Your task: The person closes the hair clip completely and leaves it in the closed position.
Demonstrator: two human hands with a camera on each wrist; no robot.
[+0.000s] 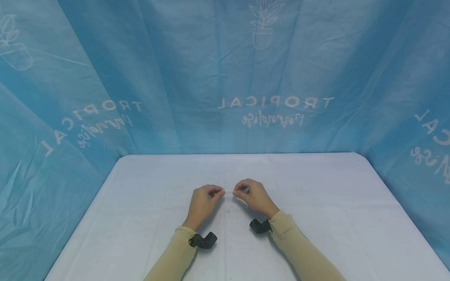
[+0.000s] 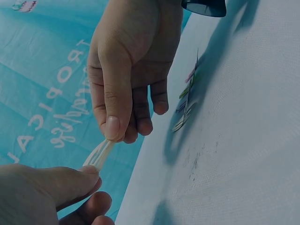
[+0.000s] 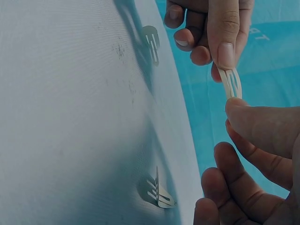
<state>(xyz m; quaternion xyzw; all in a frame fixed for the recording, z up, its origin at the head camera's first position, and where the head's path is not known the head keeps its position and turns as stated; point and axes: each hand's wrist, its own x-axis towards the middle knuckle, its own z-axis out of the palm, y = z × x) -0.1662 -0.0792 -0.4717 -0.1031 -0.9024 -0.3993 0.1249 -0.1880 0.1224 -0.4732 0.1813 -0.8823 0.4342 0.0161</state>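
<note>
A cream snap hair clip (image 1: 228, 191) is stretched between my two hands above the white table. Its left end is pinched by the thumb and finger of my left hand (image 1: 204, 203); my right hand (image 1: 256, 198) pinches the other end the same way. Slots along the hair clip (image 3: 231, 84) show in the right wrist view, while both tips hide under the fingers. On the cloth lies a pale slotted hair clip (image 3: 151, 44), beyond the held one. Nearer in that view, another hair clip (image 3: 164, 200) has prongs sticking up.
In the left wrist view, a thin item (image 2: 184, 101) with pink, green and purple prongs stands on the cloth under my right hand. Black wrist cameras (image 1: 207, 240) hang at both wrists. Blue printed curtains (image 1: 274, 70) enclose the white table (image 1: 316, 175) at back and sides.
</note>
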